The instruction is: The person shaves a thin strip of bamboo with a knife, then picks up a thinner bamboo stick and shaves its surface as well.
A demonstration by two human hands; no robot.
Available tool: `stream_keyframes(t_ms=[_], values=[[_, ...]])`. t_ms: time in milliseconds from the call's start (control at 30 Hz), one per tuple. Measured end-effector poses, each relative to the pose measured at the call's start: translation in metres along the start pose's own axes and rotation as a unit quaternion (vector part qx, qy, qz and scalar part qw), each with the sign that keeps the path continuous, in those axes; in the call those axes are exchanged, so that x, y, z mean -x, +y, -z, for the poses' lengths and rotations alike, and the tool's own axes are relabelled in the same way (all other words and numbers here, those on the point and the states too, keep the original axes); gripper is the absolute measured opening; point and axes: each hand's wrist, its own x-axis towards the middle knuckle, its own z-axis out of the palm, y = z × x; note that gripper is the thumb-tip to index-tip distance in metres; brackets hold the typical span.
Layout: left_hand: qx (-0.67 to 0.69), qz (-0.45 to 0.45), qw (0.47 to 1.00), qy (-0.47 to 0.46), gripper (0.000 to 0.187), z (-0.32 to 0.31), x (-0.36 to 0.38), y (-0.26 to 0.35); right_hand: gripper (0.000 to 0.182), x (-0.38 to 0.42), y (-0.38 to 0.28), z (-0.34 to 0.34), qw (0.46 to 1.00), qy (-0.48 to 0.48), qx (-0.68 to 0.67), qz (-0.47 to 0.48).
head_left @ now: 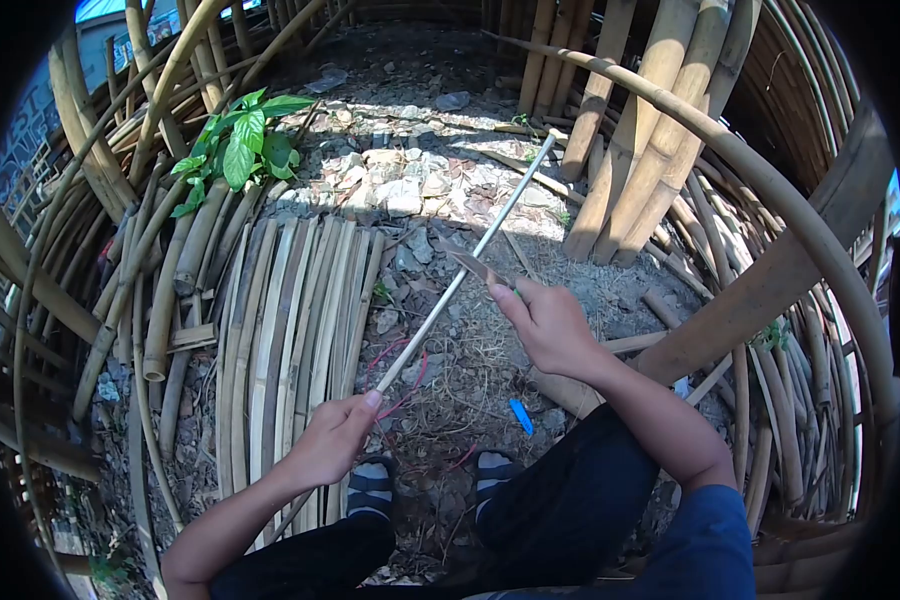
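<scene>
A long, pale bamboo strip point(490, 235) slants up and away across the middle of the view. Near its lower end, my left hand point(332, 437) is closed around it. My right hand point(550, 325) grips a knife point(478, 268), thumb along the handle, most of which the fingers hide. The knife's blade crosses the strip about halfway along and appears to touch it. Beneath the strip, thin pink string point(410, 385) lies loose on the ground near my left hand.
Split bamboo slats point(290, 340) lie side by side at left. A blue object point(521, 416) rests by my right knee. Thick bamboo poles point(660, 130) stand at right, with a curved pole point(770, 180) arching overhead. A leafy plant point(242, 145) grows back left; stones point(400, 180) cover the ground.
</scene>
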Motion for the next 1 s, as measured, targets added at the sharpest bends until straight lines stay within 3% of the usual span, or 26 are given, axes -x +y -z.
stream_keyframes(t_ms=[167, 267, 400, 467, 600, 700, 767, 800, 867, 1000], values=[[-0.014, 0.006, 1.000, 0.004, 0.058, -0.001, -0.004, -0.001, 0.054, 0.015, -0.012, -0.013, 0.998, -0.053, 0.014, 0.024], [-0.009, 0.002, 1.000, 0.008, 0.058, -0.003, -0.004, 0.001, 0.052, 0.033, -0.038, -0.015, 0.982, -0.180, 0.031, 0.059], [-0.001, 0.009, 1.000, 0.014, 0.056, -0.001, -0.002, -0.001, 0.053, 0.011, -0.011, -0.011, 0.994, -0.094, 0.025, 0.054], [-0.010, -0.006, 1.000, 0.022, 0.054, -0.001, -0.001, -0.005, 0.055, -0.009, 0.006, 0.001, 0.998, -0.038, 0.054, 0.008], [-0.020, -0.015, 1.000, 0.018, 0.052, -0.002, 0.001, -0.002, 0.057, 0.000, 0.007, -0.013, 0.999, -0.035, 0.004, -0.006], [-0.015, -0.003, 1.000, 0.017, 0.054, -0.001, -0.001, -0.003, 0.051, 0.007, 0.001, -0.015, 0.997, -0.067, -0.009, 0.022], [-0.019, 0.015, 1.000, 0.012, 0.056, 0.001, -0.001, -0.005, 0.053, 0.013, -0.002, -0.018, 0.991, -0.090, 0.028, 0.091], [-0.015, 0.006, 1.000, 0.011, 0.056, 0.002, -0.001, -0.006, 0.053, 0.006, 0.004, -0.013, 0.992, -0.090, 0.024, 0.086], [-0.019, 0.015, 1.000, 0.014, 0.055, 0.001, 0.002, 0.002, 0.053, -0.015, 0.024, -0.001, 0.997, 0.004, 0.056, 0.059], [-0.007, 0.021, 1.000, 0.007, 0.055, 0.001, -0.001, 0.003, 0.056, -0.017, 0.025, -0.003, 0.997, -0.015, 0.063, 0.031]])
